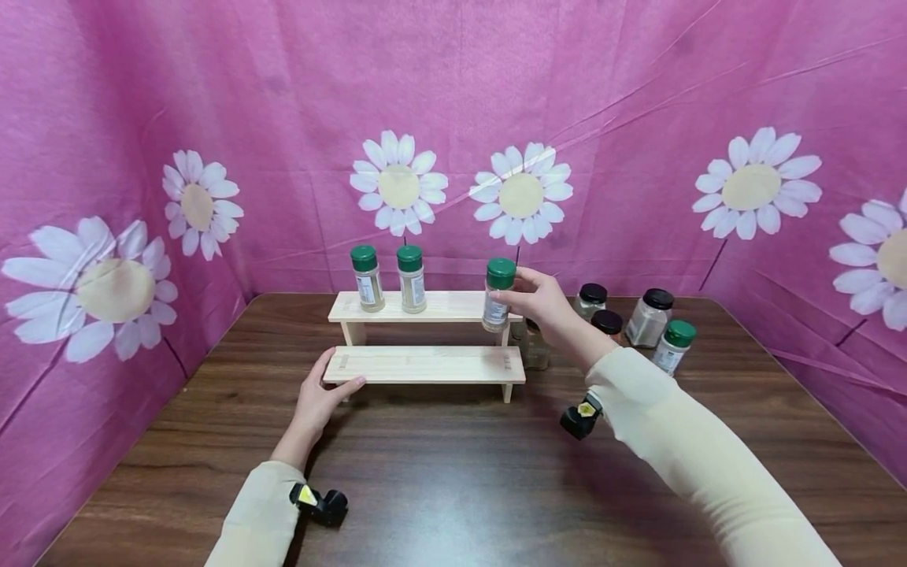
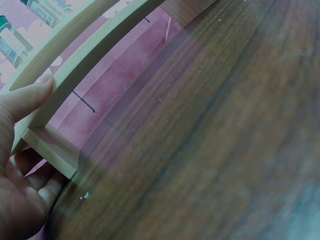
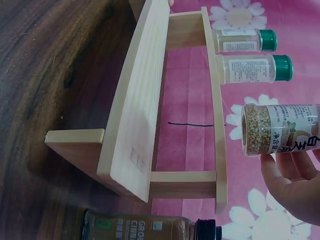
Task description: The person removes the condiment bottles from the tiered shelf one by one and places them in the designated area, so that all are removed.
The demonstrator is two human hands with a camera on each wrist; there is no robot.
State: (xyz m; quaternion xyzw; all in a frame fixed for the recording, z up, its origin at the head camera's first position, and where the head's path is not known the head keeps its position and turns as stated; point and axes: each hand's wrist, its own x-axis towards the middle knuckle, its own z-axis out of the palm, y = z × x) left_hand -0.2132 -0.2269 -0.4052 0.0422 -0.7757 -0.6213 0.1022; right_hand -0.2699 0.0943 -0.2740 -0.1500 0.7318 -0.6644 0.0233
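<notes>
A two-tier wooden rack (image 1: 425,366) stands on the table. My left hand (image 1: 316,405) grips the left end of its lower shelf, thumb on top; in the left wrist view the fingers curl by the rack's leg (image 2: 52,150). Over the right end of the upper shelf, my right hand (image 1: 546,307) holds a green-lidded spice jar (image 1: 495,311). Pale seeds fill this jar (image 3: 257,130) in the right wrist view, its base apart from the shelf. Two green-lidded jars, one (image 1: 368,285) left of the other (image 1: 412,285), stand upright on the upper shelf.
Right of the rack are black-lidded jars (image 1: 648,319) and another green-lidded jar (image 1: 669,350). A dark-capped bottle (image 3: 145,227) lies close to the rack's right end in the right wrist view. Pink cloth (image 1: 453,79) with daisies hangs behind the wooden table (image 1: 439,472).
</notes>
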